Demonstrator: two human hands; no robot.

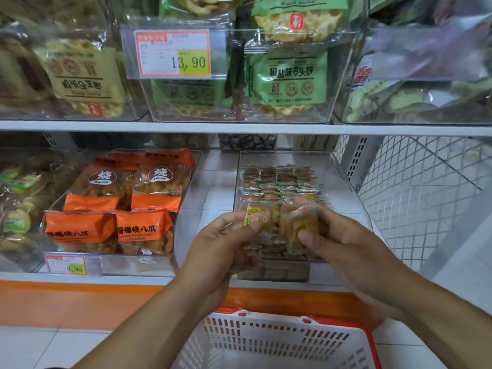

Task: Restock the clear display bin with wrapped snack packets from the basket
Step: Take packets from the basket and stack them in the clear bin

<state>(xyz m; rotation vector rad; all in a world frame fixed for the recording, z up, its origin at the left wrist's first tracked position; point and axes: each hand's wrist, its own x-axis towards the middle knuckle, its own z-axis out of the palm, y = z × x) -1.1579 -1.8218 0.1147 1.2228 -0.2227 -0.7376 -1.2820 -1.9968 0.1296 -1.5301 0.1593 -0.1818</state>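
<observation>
Between both hands: wrapped snack packets, held over the near end of the clear display bin (343,171).
Left hand (221,243): pinching a yellow-labelled packet (257,217); more packets tucked in its palm.
Right hand (343,241): grasping a blurred packet (303,225).
Beyond the fingers: rows of packets (279,182) lying in the bin.
Below the wrists: white basket (279,344), red rim.
Left of the hands: orange bags (117,203).
</observation>
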